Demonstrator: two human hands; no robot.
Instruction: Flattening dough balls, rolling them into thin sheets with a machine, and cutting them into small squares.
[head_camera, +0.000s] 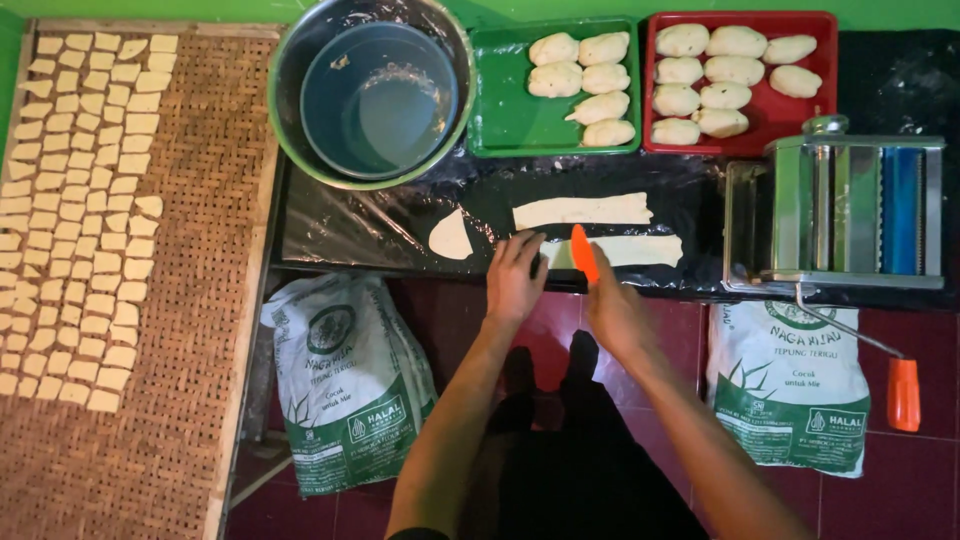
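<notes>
On the black sheet (400, 225) at the middle of the view, two dough strips lie side by side. The left hand (514, 278) presses flat, fingers spread and holding nothing, on the left end of the near strip (630, 250). The right hand (612, 305) is closed around an orange cutter (583, 252), whose tip stands on that same strip just at 3 o'clock of the left fingers. The far strip (582, 211) lies at 12 o'clock of both hands, apart from them. A rounded dough offcut (451, 237) sits at 9 o'clock of the left hand.

At 3 o'clock stands a metal pasta roller (835, 205) with an orange-handled crank (903, 393). At 12 o'clock are a green tray (505, 110) and a red tray (745, 145), both bearing dough lumps, and at 11 o'clock a steel bowl (300, 60) with a blue bowl (378, 100) inside. A woven mat (200, 250) at 9 o'clock carries rows of small cut dough squares (100, 200). Two flour sacks (350, 380) lean below the sheet, one on each side of the person's arms.
</notes>
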